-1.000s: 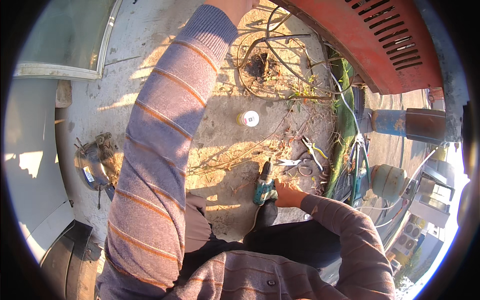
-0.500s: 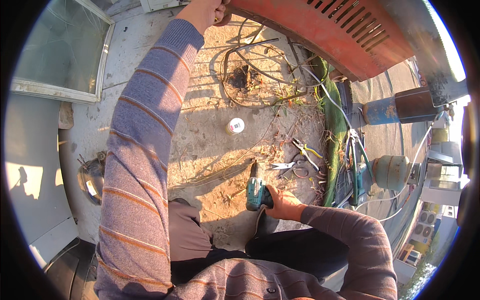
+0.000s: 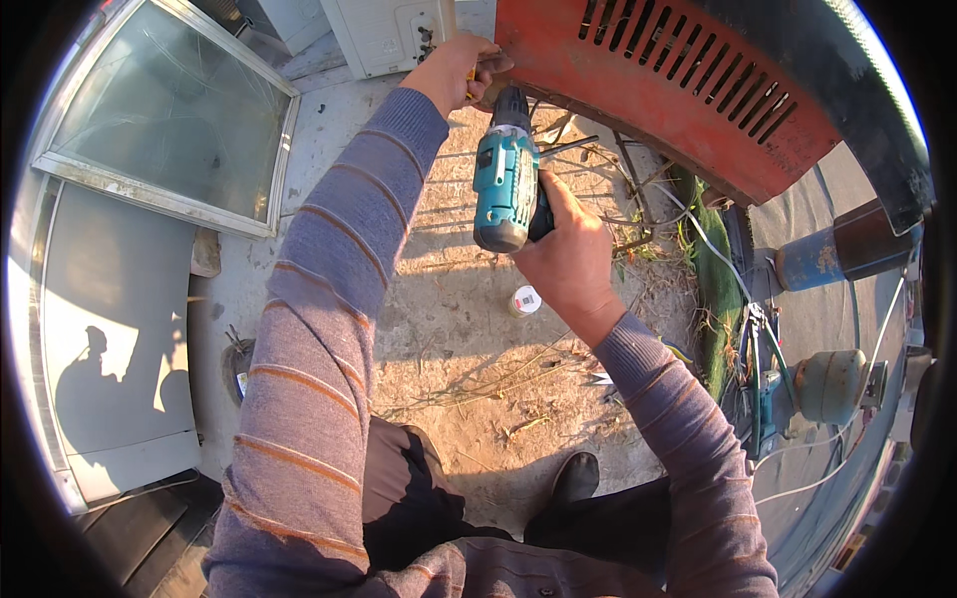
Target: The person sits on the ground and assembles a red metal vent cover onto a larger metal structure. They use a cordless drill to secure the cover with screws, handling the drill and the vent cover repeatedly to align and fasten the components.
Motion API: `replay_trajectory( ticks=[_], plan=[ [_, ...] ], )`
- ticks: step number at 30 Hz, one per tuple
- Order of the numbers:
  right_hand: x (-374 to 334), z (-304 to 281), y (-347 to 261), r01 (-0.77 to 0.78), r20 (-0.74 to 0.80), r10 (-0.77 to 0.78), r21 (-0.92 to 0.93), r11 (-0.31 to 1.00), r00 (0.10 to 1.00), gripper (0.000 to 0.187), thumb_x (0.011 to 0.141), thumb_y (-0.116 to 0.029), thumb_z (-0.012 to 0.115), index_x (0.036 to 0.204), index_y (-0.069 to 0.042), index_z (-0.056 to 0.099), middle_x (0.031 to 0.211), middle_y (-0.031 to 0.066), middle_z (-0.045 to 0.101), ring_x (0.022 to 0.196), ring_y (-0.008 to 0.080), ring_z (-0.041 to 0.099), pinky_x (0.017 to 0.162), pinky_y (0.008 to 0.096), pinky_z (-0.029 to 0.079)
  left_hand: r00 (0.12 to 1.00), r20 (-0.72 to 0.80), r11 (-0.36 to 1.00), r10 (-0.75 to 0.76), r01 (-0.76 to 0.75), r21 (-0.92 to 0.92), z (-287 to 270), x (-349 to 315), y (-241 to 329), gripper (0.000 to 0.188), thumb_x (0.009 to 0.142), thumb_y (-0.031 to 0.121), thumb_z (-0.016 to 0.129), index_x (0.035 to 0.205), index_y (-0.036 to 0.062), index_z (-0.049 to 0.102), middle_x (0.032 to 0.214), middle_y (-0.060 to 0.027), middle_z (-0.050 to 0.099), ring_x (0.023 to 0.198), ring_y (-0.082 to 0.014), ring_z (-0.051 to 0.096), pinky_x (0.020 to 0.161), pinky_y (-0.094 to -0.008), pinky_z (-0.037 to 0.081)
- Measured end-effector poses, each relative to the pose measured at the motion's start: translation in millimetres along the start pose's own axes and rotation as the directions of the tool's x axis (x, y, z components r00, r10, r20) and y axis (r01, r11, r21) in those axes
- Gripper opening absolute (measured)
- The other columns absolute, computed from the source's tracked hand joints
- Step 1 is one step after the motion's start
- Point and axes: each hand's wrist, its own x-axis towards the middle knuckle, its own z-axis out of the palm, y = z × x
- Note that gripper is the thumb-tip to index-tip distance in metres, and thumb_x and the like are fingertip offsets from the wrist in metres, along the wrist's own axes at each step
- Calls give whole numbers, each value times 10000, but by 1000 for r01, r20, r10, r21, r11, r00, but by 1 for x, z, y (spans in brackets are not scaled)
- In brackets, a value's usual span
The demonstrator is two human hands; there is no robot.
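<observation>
In the middle of the head view, my right hand (image 3: 570, 254) is closed around the grip of a teal cordless drill (image 3: 506, 189). The drill points away from me, its dark chuck just below the near left corner of a red slotted metal housing (image 3: 658, 110). Beside that corner, my left hand (image 3: 451, 75) has its fingers drawn together. A bit of yellow shows at those fingers, but I cannot make out what they hold. The chuck's tip lies close to the left fingers; whether it touches the metal cannot be told.
A small white-lidded tub (image 3: 525, 300) stands on the concrete. A framed glass pane (image 3: 169, 110) leans at left, near a white appliance (image 3: 384, 35). At right are a long green bundle (image 3: 720, 289), a blue cylinder (image 3: 809, 261) and a gas bottle (image 3: 829, 387).
My right hand has lifted the drill from low over the ground up to the red housing, beside my left hand. The view has shifted, and my right forearm now covers most of the hand tools.
</observation>
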Motion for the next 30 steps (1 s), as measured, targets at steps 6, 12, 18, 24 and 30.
replay_trajectory(
  ticks=[6,12,18,24,30],
  plan=[
    [43,3,9,-51,72,52,-16,999,996,521,749,-239,819,1213,-62,663,916,169,751,906,357,751,782,454,604,994,-100,995,-35,44,88,10,-7,12,142,1012,216,611,1005,75,604,935,-76,728,647,-102,453,447,-217,325],
    [62,14,-3,-47,63,42,84,995,997,428,758,-238,825,1089,-42,638,930,172,747,893,365,746,785,471,593,1000,-5,988,-15,15,155,8,0,15,216,1001,215,606,1052,10,649,962,-121,741,728,-204,677,598,-345,586],
    [73,16,-9,4,5,-4,43,999,1000,401,742,-210,832,1036,-25,631,870,172,735,835,371,741,742,477,592,1000,4,969,17,-17,246,2,8,20,242,1012,212,583,1077,-11,649,1028,-147,765,843,-236,751,675,-374,639],
    [78,10,-9,-6,36,5,32,999,999,388,744,-201,833,1024,-16,637,865,176,735,834,376,745,740,478,597,1000,-6,967,14,-12,253,3,11,22,237,1006,201,575,1085,-11,642,1015,-136,761,867,-240,756,687,-377,648],
    [79,5,-11,-25,64,24,20,999,998,379,756,-202,833,1027,-11,651,876,180,738,844,372,751,744,472,602,999,-12,959,-37,38,279,4,15,26,230,983,183,576,1085,-13,640,989,-132,750,824,-248,744,675,-389,647]
  ],
)
